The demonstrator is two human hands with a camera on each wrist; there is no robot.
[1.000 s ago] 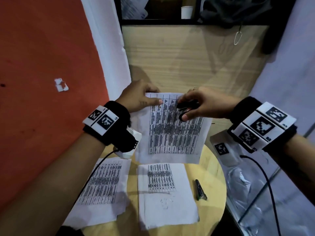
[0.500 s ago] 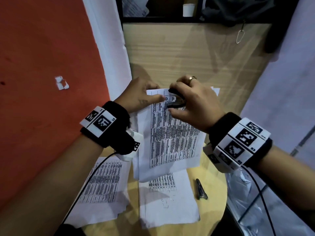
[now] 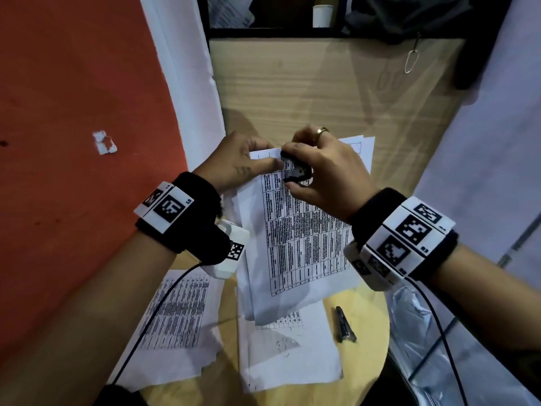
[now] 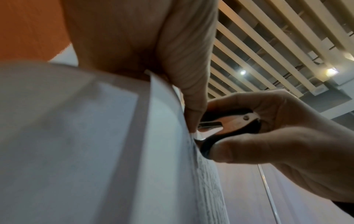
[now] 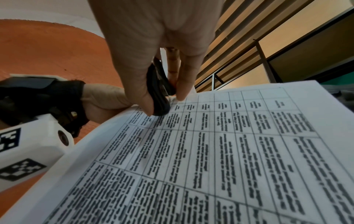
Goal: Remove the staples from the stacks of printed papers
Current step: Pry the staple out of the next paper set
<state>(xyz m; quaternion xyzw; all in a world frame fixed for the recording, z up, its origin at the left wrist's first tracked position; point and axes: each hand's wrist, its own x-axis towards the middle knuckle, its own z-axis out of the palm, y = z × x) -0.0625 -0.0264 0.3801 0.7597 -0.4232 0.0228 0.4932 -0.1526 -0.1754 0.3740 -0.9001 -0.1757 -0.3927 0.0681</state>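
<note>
A stack of printed papers (image 3: pixel 304 244) with a dense table is lifted off the round table, tilted towards me. My left hand (image 3: pixel 248 162) pinches its top left corner, thumb on the printed face. My right hand (image 3: pixel 319 171) grips a black and metal staple remover (image 3: pixel 297 171) and holds its claws against that same corner, right beside the left thumb. The left wrist view shows the staple remover (image 4: pixel 229 122) squeezed between right thumb and fingers at the paper (image 4: pixel 95 144) edge. In the right wrist view the remover (image 5: pixel 159 91) touches the sheet (image 5: pixel 229 151). The staple itself is hidden.
Two more paper stacks (image 3: pixel 175 320) (image 3: pixel 289 353) lie on the round wooden table (image 3: pixel 369 341). A small dark metal tool (image 3: pixel 345 325) lies to their right. An orange wall (image 3: pixel 73 142) stands at the left, a wooden panel (image 3: pixel 322 89) behind, clear plastic (image 3: pixel 418 341) at the right.
The held stack has risen and tilted up. My right hand swung from the sheet's middle to its top left corner, bringing the staple remover against the left thumb.
</note>
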